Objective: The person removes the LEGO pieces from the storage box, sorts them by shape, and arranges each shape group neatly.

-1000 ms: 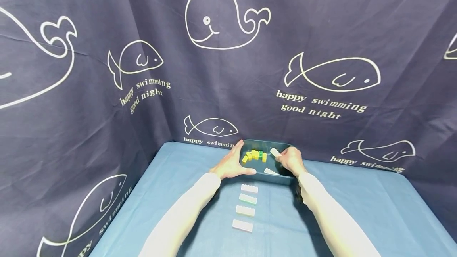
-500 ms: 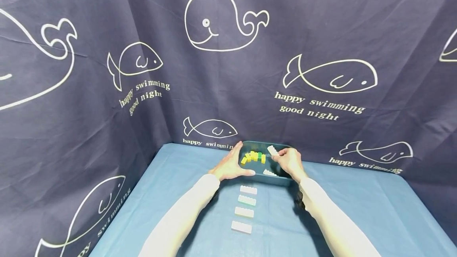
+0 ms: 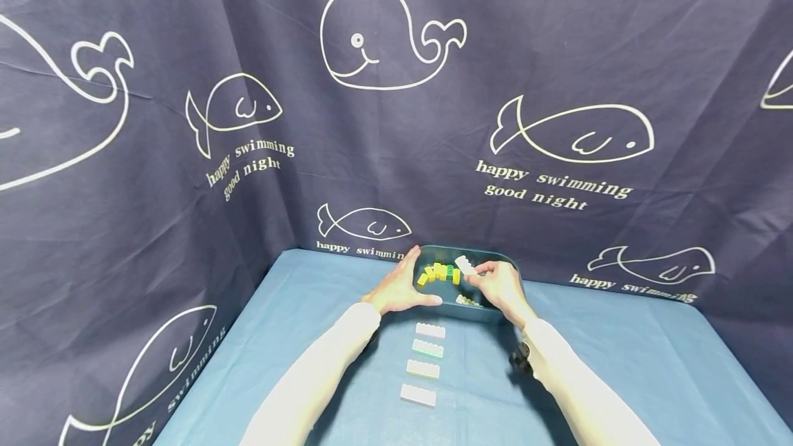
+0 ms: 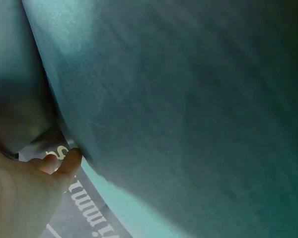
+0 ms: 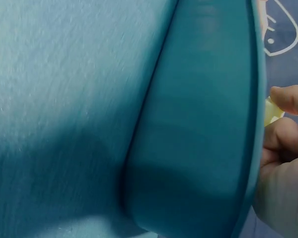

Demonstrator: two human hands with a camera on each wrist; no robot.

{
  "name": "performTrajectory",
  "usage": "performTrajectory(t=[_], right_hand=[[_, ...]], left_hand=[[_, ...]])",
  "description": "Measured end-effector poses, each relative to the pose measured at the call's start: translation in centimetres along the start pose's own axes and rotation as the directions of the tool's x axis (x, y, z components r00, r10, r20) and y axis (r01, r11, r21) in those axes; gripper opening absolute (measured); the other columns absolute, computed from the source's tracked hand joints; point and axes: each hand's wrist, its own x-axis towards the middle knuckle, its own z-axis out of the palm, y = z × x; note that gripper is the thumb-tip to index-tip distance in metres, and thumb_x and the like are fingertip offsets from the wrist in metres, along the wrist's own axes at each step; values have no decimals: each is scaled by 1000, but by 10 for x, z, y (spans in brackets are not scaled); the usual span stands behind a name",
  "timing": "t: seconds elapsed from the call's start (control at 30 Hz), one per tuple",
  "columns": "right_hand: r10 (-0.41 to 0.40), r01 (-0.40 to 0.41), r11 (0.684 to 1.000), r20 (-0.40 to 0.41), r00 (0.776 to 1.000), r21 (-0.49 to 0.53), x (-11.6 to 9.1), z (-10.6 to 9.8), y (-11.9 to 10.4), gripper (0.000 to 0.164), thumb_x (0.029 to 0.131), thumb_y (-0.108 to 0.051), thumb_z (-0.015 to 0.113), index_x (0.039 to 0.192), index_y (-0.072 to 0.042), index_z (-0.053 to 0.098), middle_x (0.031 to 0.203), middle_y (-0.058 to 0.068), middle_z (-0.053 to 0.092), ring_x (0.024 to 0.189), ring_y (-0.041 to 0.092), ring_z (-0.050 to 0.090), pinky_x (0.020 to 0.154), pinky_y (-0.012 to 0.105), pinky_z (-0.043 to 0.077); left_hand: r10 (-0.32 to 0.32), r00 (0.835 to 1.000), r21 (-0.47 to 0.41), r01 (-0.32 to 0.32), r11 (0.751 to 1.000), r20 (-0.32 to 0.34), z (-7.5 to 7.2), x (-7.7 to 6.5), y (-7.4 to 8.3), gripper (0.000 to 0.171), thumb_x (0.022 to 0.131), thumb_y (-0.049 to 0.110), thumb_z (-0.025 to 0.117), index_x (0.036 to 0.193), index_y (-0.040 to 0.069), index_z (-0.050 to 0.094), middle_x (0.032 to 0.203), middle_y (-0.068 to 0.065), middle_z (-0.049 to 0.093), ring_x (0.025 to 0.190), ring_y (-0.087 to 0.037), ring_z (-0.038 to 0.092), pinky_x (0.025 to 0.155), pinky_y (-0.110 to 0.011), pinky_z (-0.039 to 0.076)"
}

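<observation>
A dark teal bin (image 3: pixel 455 308) stands at the table's far edge. My left hand (image 3: pixel 396 289) spans its left end with fingers and thumb spread, thumb along the front rim; the left wrist view has fingertips at the bin's outside. Over the bin, my right hand (image 3: pixel 504 288) pinches a long white toy building brick (image 3: pixel 464 265) between thumb and fingers. Below it in the bin are several yellow bricks (image 3: pixel 438 270), a green brick (image 3: pixel 450 270) and another white brick (image 3: pixel 466 300). A pale yellowish brick (image 5: pixel 272 113) shows by the right fingers in the right wrist view.
In front of the bin, several long pale bricks (image 3: pixel 423 369) lie in a column on the blue tablecloth (image 3: pixel 626 356). A dark cloth curtain (image 3: pixel 396 150) with white fish drawings hangs right behind the bin and along the left side.
My right hand has moved left over the bin with the white brick, nearer to the yellow and green ones. The left hand stays at the bin's left end.
</observation>
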Motion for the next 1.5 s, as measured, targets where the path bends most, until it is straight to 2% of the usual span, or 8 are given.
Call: performTrajectory(t=[0.17,0.37,0.7,0.93,1.03,1.17,1.3,1.5], right_hand=[[-1,0,1000,38,999,24,-7,-3,-2,30,88,-31,87,106,-8,84,78,0,68,78,17,61,69,28,47],[4,-7,999,85,996,37,-18,-4,-5,32,88,-33,87,108,-8,84,96,6,74,85,20,62,70,28,49],[-52,46,998,131,990,52,-44,-2,-20,26,85,-26,88,103,-7,84,61,-9,43,61,13,46,55,28,37],[-82,66,993,174,981,94,-70,4,-28,20,83,-21,90,96,-9,83,62,-8,47,62,12,46,55,27,37],[-114,102,992,179,977,75,-82,5,-30,15,81,-20,91,91,-11,83,70,-3,59,64,11,45,56,25,35],[-157,152,987,200,967,44,-97,7,-31,13,79,-19,90,89,-15,84,79,1,68,68,9,45,60,24,34],[-153,145,988,254,955,49,-114,13,-30,16,78,-21,92,89,-17,83,62,-7,43,59,6,40,56,23,31],[-196,175,980,343,919,91,-141,25,-25,16,78,-20,92,87,-16,80,58,-10,43,52,1,38,51,20,30]], left_hand=[[3,1000,-3,-3,1000,1,-1,-1,2,132,78,63,91,177,18,15,186,3,15,170,-23,27,137,-48,32],[-8,1000,5,8,1000,5,-2,-2,4,131,79,63,90,177,19,14,186,3,15,170,-23,28,136,-48,33],[-5,1000,17,5,1000,8,-1,-2,3,131,80,63,90,177,19,15,186,4,14,170,-24,27,136,-48,33],[8,1000,25,-8,1000,3,-1,2,0,131,79,60,91,177,17,15,187,2,13,171,-24,25,137,-48,32],[14,1000,37,-14,999,3,-2,1,0,129,81,58,91,176,15,16,187,1,13,171,-25,26,136,-48,33],[11,1000,40,-11,999,0,-3,0,2,129,81,60,90,176,15,15,187,1,14,170,-25,27,136,-48,33],[3,1000,28,-3,1000,-3,-2,0,2,132,80,64,90,177,18,15,186,2,15,170,-24,27,137,-47,32],[-10,1000,17,10,1000,-2,-3,-1,2,133,78,66,91,177,21,14,186,5,14,170,-23,28,136,-47,33]])
